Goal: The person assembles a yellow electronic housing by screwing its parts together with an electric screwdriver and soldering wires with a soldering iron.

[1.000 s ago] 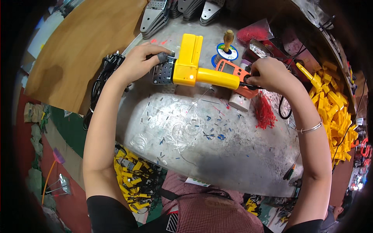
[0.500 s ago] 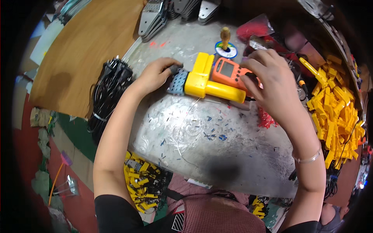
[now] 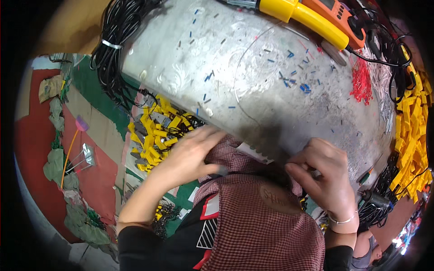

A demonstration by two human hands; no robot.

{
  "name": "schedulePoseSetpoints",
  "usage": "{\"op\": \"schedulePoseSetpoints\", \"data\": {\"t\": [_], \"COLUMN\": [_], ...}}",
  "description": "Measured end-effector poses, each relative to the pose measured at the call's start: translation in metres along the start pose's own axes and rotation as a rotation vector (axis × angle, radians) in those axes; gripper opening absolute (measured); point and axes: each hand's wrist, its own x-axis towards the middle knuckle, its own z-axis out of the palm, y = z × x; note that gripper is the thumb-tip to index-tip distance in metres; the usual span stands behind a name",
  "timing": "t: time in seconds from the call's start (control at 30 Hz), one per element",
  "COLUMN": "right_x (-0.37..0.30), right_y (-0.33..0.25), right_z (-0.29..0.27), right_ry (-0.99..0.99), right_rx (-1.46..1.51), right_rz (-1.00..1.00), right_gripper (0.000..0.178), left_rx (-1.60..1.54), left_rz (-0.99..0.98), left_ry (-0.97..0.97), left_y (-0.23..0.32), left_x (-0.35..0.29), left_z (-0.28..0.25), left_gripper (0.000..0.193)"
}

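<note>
My left hand is low at the table's near edge, over the checked apron on my lap, with its fingers stretched out and the thumb apart. Nothing shows in it. Across from it, my right hand is curled beside the table edge, thumb close to the bent fingers. Whether anything lies between those fingers is hidden. At the far side of the metal table lies the yellow plastic tool body, partly cut off by the picture's top, with the orange multimeter beside it.
Small blue tube clippings and a thin wire lie about the tabletop. Red wires sit at the right, beyond them a heap of yellow plastic parts. Bundled black cables hang at the left, above more yellow parts.
Both hands have left the yellow tool body and multimeter and come back toward my lap. The view has tilted down, so those things now sit at the top edge.
</note>
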Motion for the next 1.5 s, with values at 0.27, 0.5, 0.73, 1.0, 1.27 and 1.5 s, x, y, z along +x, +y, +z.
{"op": "schedulePoseSetpoints", "data": {"t": [0.27, 0.5, 0.73, 1.0, 1.27, 1.5], "right_x": [-0.028, -0.022, -0.016, 0.036, 0.171, 0.185], "right_y": [-0.001, -0.004, -0.006, 0.005, 0.042, 0.042], "right_z": [0.048, 0.068, 0.069, -0.03, -0.071, -0.056], "right_ry": [0.071, 0.162, 0.134, 0.458, 0.661, 0.626], "right_rx": [-0.123, -0.267, -0.442, -0.098, -0.704, -0.684], "right_rz": [-0.02, -0.001, -0.002, 0.182, 0.065, 0.083], "right_gripper": [0.014, 0.016, 0.013, 0.004, 0.017, 0.014], "left_rx": [-1.036, -0.991, -0.826, -0.508, -1.006, -1.094], "left_rz": [-0.092, -0.201, -0.116, -0.158, -0.092, -0.12], "left_ry": [-0.18, -0.096, 0.005, -0.175, 0.035, 0.454], "left_y": [0.017, 0.036, 0.036, -0.008, -0.049, -0.013], "left_x": [0.021, 0.022, 0.025, 0.006, -0.071, -0.042], "left_z": [0.057, 0.043, 0.043, 0.024, -0.039, -0.035], "left_gripper": [0.037, 0.028, 0.025, 0.035, 0.039, 0.031]}}
